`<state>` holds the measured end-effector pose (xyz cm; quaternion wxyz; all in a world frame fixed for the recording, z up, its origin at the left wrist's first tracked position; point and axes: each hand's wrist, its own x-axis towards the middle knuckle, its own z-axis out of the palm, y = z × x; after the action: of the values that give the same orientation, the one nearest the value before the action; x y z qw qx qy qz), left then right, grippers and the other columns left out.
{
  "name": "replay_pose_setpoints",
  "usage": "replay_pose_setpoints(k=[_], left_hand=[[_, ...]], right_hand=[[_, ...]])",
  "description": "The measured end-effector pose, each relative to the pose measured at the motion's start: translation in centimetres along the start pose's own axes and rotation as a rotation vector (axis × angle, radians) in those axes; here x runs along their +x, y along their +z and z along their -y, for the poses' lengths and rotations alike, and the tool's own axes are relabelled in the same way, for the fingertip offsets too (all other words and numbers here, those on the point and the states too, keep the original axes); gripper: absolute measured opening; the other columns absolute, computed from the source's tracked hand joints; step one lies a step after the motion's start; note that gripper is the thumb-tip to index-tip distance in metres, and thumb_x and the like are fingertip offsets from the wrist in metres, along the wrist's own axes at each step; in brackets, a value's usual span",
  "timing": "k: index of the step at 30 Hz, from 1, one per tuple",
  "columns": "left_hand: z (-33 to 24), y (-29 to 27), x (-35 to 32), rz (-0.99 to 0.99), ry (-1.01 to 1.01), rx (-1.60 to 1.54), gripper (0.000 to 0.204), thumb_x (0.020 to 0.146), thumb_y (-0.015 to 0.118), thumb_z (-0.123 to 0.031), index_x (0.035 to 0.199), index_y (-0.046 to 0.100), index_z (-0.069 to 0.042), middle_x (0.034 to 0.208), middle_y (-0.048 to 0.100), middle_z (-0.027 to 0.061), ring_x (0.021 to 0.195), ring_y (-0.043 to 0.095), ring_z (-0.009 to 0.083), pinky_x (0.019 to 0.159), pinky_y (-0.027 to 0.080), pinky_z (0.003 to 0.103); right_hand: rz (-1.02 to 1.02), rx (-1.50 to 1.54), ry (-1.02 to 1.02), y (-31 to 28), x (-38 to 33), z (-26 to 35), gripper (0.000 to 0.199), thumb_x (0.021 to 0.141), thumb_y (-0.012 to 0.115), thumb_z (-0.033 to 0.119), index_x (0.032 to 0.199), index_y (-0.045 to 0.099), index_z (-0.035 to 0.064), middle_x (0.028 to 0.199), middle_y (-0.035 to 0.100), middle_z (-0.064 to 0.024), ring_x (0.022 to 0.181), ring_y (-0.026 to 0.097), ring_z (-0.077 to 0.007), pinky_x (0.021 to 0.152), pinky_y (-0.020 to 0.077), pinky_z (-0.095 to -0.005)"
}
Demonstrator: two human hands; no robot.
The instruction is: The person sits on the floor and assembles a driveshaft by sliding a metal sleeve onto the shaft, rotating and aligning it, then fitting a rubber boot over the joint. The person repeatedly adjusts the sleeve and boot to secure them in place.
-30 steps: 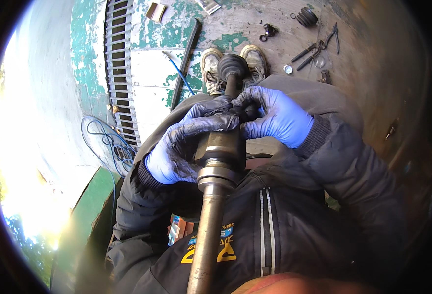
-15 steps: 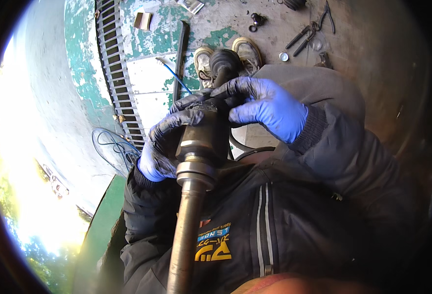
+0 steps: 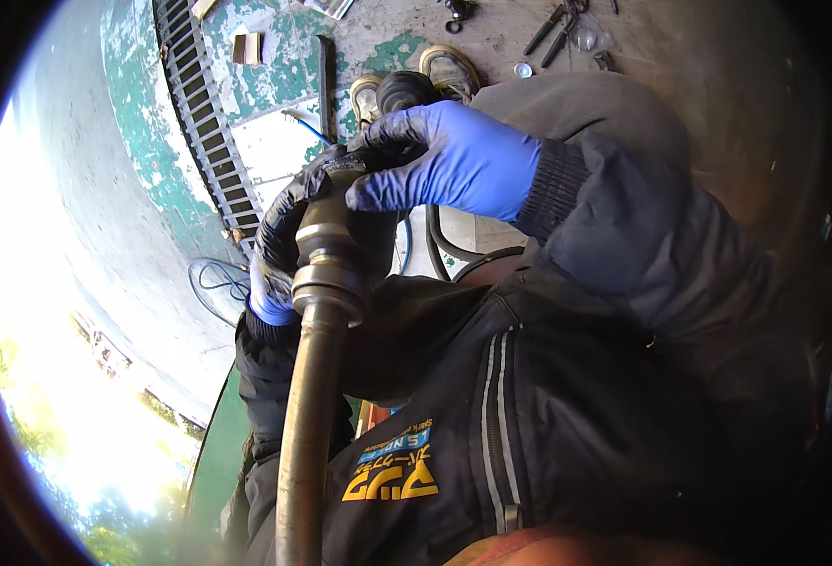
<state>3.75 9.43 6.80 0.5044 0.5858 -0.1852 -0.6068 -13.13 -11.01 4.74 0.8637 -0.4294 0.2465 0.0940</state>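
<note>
A metal drive axle (image 3: 304,406) with a wide joint housing runs from the lower edge up between my hands. Its far end carries a ribbed black rubber boot (image 3: 406,91), close to my shoes. My left hand (image 3: 279,236), in a blue glove stained with black grease, wraps round the left side of the housing. From the right, my right hand (image 3: 453,160) closes over the top end of the housing, thumb on the near side and fingers on the far side. Grease darkens its fingertips. What lies under those fingers is hidden.
A slotted drain grate (image 3: 199,123) crosses the floor at left. Beyond my hands lie a dark flat bar (image 3: 327,90), a small box (image 3: 247,48), pliers (image 3: 555,33), a small round cap (image 3: 523,71) and a dark joint part (image 3: 457,13). A thin blue hose (image 3: 218,278) lies coiled at left.
The axle and both hands have shifted left in view, and the housing has turned. My right hand has come nearer and lies more fully over the housing's end.
</note>
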Motion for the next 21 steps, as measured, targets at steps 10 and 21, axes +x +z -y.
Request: replay_pose_setpoints(k=[10,21], left_hand=[[-0.1,-0.4,-0.2,0.036,0.038,0.502,0.046,0.085,0.074,-0.019,0.127,0.063,-0.004,0.13,0.06,0.0193,0.119,0.058,0.03,0.102,0.048,0.043],[3.7,0.1,0.2,0.146,0.166,1.531,0.036,0.093,0.064,-0.02,0.125,0.063,-0.004,0.121,0.065,0.0172,0.108,0.063,0.0269,0.095,0.053,0.04]], right_hand=[[-0.07,-0.13,-0.043,1.0,-0.7,0.5,0.065,0.08,0.091,0.031,0.128,0.064,-0.004,0.12,0.072,-0.0121,0.113,0.065,-0.0188,0.102,0.0502,-0.0336],[-0.076,0.007,-0.044,1.0,0.8,-2.4,0.066,0.07,0.098,0.037,0.116,0.069,-0.0008,0.104,0.076,-0.0108,0.096,0.071,-0.02,0.088,0.0555,-0.0339]])
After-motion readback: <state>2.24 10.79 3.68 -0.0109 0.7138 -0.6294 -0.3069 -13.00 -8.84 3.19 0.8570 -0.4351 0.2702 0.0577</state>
